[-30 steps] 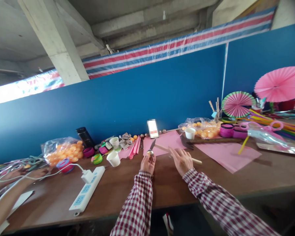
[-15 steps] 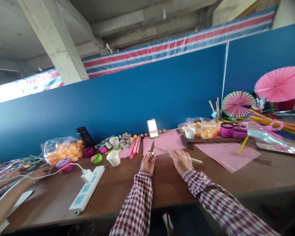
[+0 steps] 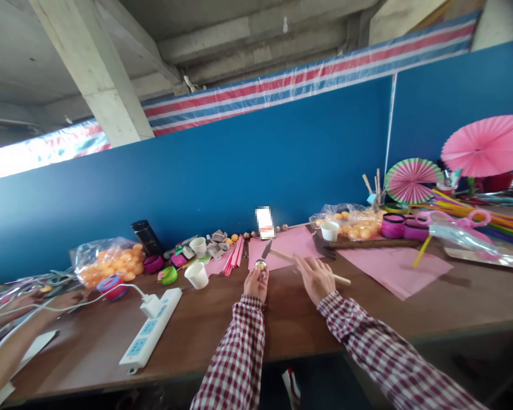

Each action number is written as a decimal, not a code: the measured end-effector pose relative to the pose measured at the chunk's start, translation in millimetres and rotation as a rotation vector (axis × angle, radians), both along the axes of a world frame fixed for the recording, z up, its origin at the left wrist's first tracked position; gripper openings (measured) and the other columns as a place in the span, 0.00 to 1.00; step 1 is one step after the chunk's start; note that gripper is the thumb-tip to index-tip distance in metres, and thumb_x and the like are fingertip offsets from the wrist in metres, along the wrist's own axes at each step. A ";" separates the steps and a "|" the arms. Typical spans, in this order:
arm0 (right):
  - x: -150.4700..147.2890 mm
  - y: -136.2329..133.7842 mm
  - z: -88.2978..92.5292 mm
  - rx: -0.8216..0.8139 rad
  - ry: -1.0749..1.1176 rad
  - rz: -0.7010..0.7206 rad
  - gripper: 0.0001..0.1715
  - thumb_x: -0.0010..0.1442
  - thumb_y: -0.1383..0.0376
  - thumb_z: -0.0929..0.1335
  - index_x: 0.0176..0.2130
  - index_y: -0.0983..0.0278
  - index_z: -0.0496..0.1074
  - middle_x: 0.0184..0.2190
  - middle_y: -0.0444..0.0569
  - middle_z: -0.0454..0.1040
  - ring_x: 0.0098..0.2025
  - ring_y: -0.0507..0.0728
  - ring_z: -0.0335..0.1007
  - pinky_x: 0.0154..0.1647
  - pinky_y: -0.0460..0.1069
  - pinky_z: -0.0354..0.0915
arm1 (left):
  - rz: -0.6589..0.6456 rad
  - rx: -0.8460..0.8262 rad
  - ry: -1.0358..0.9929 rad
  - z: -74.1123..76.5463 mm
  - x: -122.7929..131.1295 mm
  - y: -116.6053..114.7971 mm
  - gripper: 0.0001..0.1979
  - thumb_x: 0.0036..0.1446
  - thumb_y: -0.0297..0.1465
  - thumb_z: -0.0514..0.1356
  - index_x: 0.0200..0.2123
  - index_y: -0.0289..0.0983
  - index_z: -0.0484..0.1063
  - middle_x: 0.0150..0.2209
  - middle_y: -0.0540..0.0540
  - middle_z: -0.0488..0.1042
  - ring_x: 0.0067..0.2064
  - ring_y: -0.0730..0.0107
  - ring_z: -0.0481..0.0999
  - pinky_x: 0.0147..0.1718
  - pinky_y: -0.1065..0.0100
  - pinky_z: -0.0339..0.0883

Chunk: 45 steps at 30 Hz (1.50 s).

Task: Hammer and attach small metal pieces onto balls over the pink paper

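Observation:
My left hand (image 3: 255, 283) is closed, fingertips up, around a small round shiny thing (image 3: 261, 265) with a yellowish patch; its kind is not clear. Just above it is the dark, tapered head of a hammer (image 3: 267, 249). The hammer's pale wooden handle runs right, under my right hand (image 3: 316, 278), which is wrapped over it from above. Behind both hands a pink paper sheet (image 3: 290, 246) lies on the brown table (image 3: 290, 319).
A white power strip (image 3: 151, 330) and a paper cup (image 3: 196, 275) stand left. Bags of orange balls (image 3: 115, 265) lie on both sides. A second hammer (image 3: 367, 244) lies right, by another pink sheet (image 3: 393, 270). Another person's arms (image 3: 21, 336) reach in from the left.
The hammer head has shifted slightly up and right, and more of the shiny round thing shows in my left hand. Both hands stay in nearly the same place.

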State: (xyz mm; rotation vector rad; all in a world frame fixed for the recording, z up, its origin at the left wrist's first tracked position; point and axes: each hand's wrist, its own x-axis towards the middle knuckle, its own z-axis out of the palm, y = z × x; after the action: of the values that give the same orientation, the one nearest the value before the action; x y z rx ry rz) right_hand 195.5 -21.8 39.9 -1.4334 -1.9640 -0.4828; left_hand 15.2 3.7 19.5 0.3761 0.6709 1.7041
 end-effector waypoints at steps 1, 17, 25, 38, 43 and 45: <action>-0.3 0.0 -0.1 -0.007 -0.008 0.002 0.23 0.59 0.65 0.57 0.54 0.55 0.53 0.35 0.48 0.67 0.36 0.53 0.58 0.34 0.48 0.47 | -0.004 0.006 0.005 -0.6 -0.4 0.2 0.04 0.49 0.20 0.55 0.28 0.29 0.69 0.29 0.41 0.73 0.33 0.70 0.75 0.36 0.71 0.70; -0.7 0.4 -0.5 -0.014 0.018 -0.005 0.22 0.59 0.64 0.57 0.54 0.56 0.54 0.34 0.49 0.67 0.36 0.53 0.59 0.34 0.48 0.48 | 0.000 -0.059 -0.026 4.0 0.4 -1.0 0.03 0.50 0.22 0.55 0.29 0.31 0.69 0.28 0.42 0.73 0.32 0.72 0.74 0.32 0.72 0.70; -1.3 -0.2 -0.1 -0.016 -0.006 0.021 0.23 0.59 0.64 0.57 0.54 0.55 0.53 0.35 0.47 0.67 0.35 0.52 0.58 0.33 0.48 0.47 | 0.004 -0.034 -0.025 4.2 0.5 -2.5 0.04 0.50 0.21 0.54 0.28 0.29 0.68 0.29 0.41 0.73 0.34 0.70 0.75 0.34 0.72 0.70; 0.1 0.0 0.3 -0.006 -0.006 0.010 0.23 0.59 0.65 0.57 0.54 0.54 0.54 0.34 0.48 0.67 0.35 0.53 0.59 0.33 0.47 0.48 | -0.014 -0.021 0.005 2.3 0.8 -2.0 0.04 0.49 0.22 0.56 0.31 0.33 0.68 0.30 0.43 0.73 0.32 0.72 0.74 0.32 0.71 0.70; -0.1 -0.2 0.7 0.002 0.009 -0.004 0.23 0.59 0.64 0.57 0.54 0.55 0.54 0.34 0.48 0.67 0.35 0.53 0.59 0.33 0.47 0.48 | -0.006 0.002 -0.015 2.0 1.2 -2.8 0.03 0.50 0.22 0.55 0.29 0.32 0.68 0.30 0.42 0.74 0.33 0.71 0.75 0.35 0.69 0.69; 0.0 -0.4 0.7 0.003 0.020 -0.007 0.22 0.59 0.64 0.57 0.54 0.55 0.54 0.34 0.48 0.67 0.35 0.53 0.59 0.33 0.47 0.48 | 0.010 0.011 -0.023 1.9 1.3 -2.9 0.03 0.50 0.21 0.55 0.28 0.31 0.68 0.31 0.41 0.74 0.35 0.70 0.74 0.37 0.68 0.69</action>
State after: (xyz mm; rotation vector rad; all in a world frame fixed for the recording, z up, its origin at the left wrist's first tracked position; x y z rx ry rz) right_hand 195.6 -22.1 40.5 -1.4388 -1.9427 -0.4728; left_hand 16.4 0.8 21.4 0.3607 0.6477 1.7199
